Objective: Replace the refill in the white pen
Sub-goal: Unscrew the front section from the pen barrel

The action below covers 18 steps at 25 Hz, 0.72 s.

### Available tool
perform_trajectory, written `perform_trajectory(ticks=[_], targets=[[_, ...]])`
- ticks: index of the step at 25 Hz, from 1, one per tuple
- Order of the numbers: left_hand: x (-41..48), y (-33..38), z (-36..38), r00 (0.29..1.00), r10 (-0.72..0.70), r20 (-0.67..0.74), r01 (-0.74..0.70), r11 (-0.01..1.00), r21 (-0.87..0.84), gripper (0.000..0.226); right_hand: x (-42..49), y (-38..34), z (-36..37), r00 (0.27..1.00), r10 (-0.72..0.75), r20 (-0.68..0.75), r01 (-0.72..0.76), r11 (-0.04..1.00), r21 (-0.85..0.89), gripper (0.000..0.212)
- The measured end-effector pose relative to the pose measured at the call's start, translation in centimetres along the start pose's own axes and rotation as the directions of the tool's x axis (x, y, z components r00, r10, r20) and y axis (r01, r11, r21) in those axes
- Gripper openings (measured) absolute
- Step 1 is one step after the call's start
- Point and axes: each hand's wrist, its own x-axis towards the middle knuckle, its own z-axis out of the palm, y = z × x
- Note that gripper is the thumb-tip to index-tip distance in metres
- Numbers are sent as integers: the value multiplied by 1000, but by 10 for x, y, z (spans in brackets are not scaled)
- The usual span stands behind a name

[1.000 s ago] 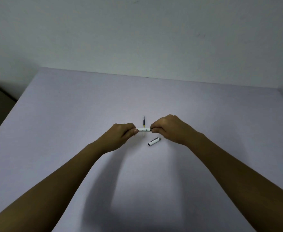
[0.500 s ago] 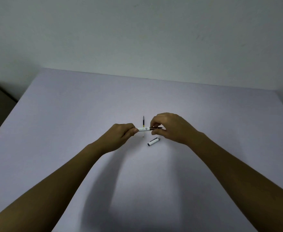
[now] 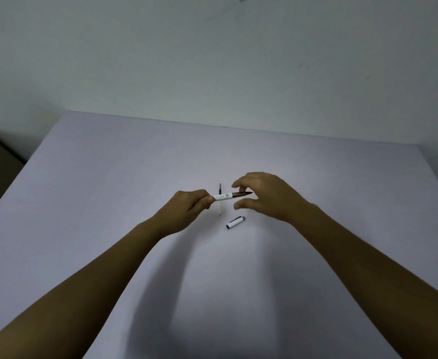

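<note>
The left hand (image 3: 186, 208) is closed around the back end of the white pen (image 3: 223, 196), pinching the barrel between thumb and fingers and holding it nearly level above the middle of the tabletop (image 3: 109, 190). The pen's white barrel carries a small printed mark, and its dark tapered front section points toward the right edge, ending in a fine tip.

The right hand (image 3: 269, 198) hovers at that front end with its fingers loosely spread. The index finger (image 3: 238, 189) sits just above the dark section and the thumb (image 3: 244, 204) just below it; whether either one touches the pen cannot be told, but they are not pressed together on it.

Behind and below the held pen, a thin refill (image 3: 220, 200) lies on the tabletop, running from the far side toward the near side. Its far part is dark and its near part pale, and the pen barrel crosses over its middle in this view.

The pen cap (image 3: 235, 222), white with dark ends, lies on the tabletop just nearer than the right hand, tilted diagonally, close to the refill's near end but apart from it.

Both forearms reach in from the near edge and cast soft shadows between them.
</note>
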Motion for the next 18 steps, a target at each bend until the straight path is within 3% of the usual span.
perform_trajectory(ticks=[3, 6, 9, 12, 15, 18], targets=[[1, 1, 1, 1000, 14, 15, -14, 1000, -2, 30, 4, -1, 4, 994, 18, 103, -8, 996, -92, 28], [-2, 2, 6, 1000, 15, 10, -14, 1000, -17, 31, 4, 1, 0, 1000, -10, 29, 7, 996, 84, 12], [-5, 1, 6, 1000, -4, -12, 4, 999, -51, 31, 3, 2, -3, 999, 43, 2, -42, 979, 198, 21], [-6, 0, 4, 1000, -7, -12, 6, 998, -61, 31, 3, 5, -2, 995, 96, 39, -102, 975, 199, 28], [-5, 2, 2, 1000, -9, -17, 8, 997, -72, 32, 2, 5, -4, 996, 74, -51, -53, 942, 331, 8], [-4, 3, 1, 1000, -10, -29, 8, 997, -80, 32, 1, 6, -7, 994, 57, -95, -12, 906, 422, 26]])
